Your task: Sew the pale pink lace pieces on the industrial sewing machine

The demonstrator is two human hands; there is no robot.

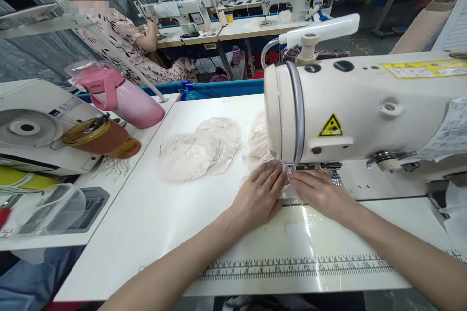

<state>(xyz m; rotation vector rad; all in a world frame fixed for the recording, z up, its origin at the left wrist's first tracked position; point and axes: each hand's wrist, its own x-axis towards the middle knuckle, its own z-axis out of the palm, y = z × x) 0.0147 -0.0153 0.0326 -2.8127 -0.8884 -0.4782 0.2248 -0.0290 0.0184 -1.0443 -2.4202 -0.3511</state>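
A white industrial sewing machine [365,107] stands at the right, its head over the sewing area. My left hand [260,192] lies flat beside the presser foot [290,170], fingers stretched over thin pale fabric [257,143]. From the other side, my right hand [321,192] reaches in below the needle area with its fingers pressed together at the fabric's edge. The fingertips of both hands are partly hidden by the machine. Left of them, sheer cream fabric pieces [199,148] with loose threads lie overlapping on the white table [204,223].
A pink jug [127,99], an amber cup [105,138] and a clear plastic box [65,209] stand on the left-hand table. A printed ruler [292,268] runs along the front edge. Beyond a blue cloth trough [222,90], a person [120,43] sits at another sewing machine [178,12].
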